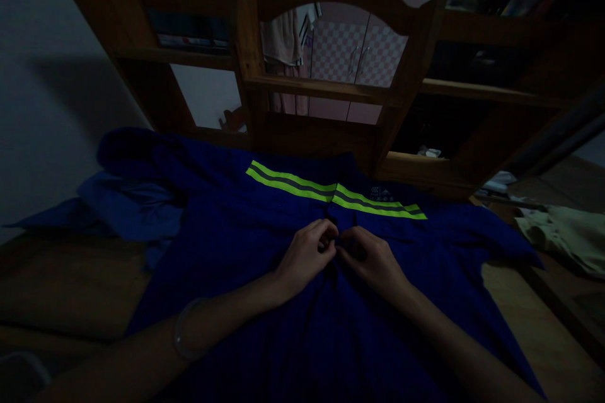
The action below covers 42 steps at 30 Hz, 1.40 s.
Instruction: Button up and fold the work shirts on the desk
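Note:
A dark blue work shirt (pixel 227 252) lies spread out in front of me, its collar end away from me. Across its chest runs a yellow-green reflective strip (pixel 293 184), split at the front opening. My left hand (pixel 309 245) and my right hand (pixel 371 255) meet at the middle of the front, just below the strip. Both have thumb and fingers pinched together on the shirt's front edge. Whether a button sits between the fingertips is too dark to tell. A clear bangle (pixel 182 330) circles my left wrist.
Behind the shirt stands a wooden headboard (pixel 331 91) with shelves. Crumpled blue cloth (pixel 127 204) lies at the left, beside a pale wall (pixel 33 107). Light folded cloth (pixel 564 236) rests at the right. Bare wooden surface (pixel 61 283) shows at the left. Beyond are hanging clothes (pixel 283 38) and a pink cabinet (pixel 352 53).

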### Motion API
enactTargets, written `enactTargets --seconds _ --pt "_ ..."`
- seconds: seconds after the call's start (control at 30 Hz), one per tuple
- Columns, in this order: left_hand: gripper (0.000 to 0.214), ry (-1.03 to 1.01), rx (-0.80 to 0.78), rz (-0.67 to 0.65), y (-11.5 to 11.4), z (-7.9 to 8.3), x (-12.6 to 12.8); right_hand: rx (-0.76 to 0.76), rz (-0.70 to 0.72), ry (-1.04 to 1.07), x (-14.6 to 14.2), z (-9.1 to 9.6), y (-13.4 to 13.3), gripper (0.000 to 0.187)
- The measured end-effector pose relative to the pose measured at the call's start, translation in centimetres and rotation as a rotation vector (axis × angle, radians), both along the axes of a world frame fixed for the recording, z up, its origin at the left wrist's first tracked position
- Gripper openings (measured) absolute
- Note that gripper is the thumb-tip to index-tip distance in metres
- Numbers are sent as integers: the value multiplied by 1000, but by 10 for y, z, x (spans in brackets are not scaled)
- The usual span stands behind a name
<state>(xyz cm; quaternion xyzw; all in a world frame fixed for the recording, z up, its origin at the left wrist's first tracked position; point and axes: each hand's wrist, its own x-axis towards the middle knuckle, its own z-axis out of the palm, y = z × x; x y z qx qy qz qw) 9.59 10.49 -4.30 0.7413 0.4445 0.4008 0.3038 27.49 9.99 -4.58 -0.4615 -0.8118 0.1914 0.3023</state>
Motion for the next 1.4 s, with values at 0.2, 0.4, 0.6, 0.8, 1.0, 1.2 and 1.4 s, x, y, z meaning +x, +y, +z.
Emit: enactTargets --seconds 0.2,0.4,0.6,0.8,1.0,1.2,1.4 --pt "15 -28 -29 -30 4 -5 -2 -7 -12 11 2 -3 1 10" --pt "20 -89 -114 -70 9 -10 -4 -8 -33 4 1 -6 1 8" --pt "25 -61 -146 -64 10 -14 -6 -4 -15 -17 1 -5 2 7" --pt "27 -50 -171 -75 10 -18 -8 -12 10 -39 1 -5 3 10" --pt "21 -105 -190 -91 13 -22 -9 -17 5 -40 2 -6 2 10" --pt "17 -122 -189 -89 15 -23 -9 -19 1 -25 0 -2 0 8" --pt "17 -95 -184 -90 16 -23 -9 -16 2 -18 0 -3 1 9"
